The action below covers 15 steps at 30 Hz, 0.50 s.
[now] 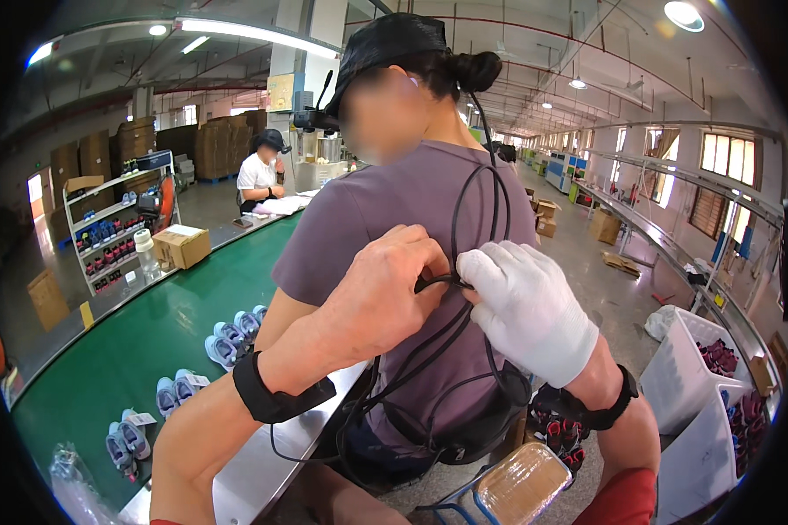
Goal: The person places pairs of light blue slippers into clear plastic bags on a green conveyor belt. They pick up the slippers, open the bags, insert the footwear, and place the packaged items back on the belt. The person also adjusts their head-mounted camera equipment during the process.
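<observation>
My bare left hand (381, 284) pinches a black cable (446, 279) between thumb and fingers. Close by, my right hand (527, 302), in a white knit glove, has its fingers closed on the same cable. Both hands are behind the back of a co-worker in a purple shirt (341, 227) and black cap, who is turned to the left. A loop of the cable rises above my hands toward the cap, and several strands hang down to a black waist bag (477, 437). Each of my wrists wears a black strap.
On the left runs a green work table (263, 254) with pairs of light-blue shoes (223, 343) and a cardboard box (181, 246). A stool (521, 486) stands below. White bins (687, 372) of dark shoe parts are at right. Another person (259, 175) sits farther off.
</observation>
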Available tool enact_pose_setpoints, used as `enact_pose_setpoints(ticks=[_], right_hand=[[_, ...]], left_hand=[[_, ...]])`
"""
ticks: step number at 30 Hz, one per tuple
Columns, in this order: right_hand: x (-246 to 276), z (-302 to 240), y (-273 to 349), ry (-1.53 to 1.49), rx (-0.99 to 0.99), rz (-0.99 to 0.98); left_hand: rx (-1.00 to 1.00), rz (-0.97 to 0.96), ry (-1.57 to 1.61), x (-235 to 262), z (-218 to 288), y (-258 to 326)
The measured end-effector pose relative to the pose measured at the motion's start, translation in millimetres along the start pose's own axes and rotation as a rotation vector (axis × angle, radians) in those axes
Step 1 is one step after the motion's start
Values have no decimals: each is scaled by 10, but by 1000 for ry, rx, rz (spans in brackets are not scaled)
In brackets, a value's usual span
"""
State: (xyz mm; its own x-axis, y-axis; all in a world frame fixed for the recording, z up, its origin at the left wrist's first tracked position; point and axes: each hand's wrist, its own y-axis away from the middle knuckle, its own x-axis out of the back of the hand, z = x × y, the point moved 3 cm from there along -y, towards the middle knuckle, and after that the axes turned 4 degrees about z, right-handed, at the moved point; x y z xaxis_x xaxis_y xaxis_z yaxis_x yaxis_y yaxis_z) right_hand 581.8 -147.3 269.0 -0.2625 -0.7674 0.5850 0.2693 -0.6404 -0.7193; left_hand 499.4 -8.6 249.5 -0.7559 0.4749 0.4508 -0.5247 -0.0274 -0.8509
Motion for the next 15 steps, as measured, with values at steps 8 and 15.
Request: enact_pose_setpoints(ticks=[8,15], right_hand=[[4,72,-10,-242,-138,-34],[-9,126,106,-385,-302,-51]], left_hand=[[81,19,22,14,-28,44],[147,8,-2,34,-19,89]])
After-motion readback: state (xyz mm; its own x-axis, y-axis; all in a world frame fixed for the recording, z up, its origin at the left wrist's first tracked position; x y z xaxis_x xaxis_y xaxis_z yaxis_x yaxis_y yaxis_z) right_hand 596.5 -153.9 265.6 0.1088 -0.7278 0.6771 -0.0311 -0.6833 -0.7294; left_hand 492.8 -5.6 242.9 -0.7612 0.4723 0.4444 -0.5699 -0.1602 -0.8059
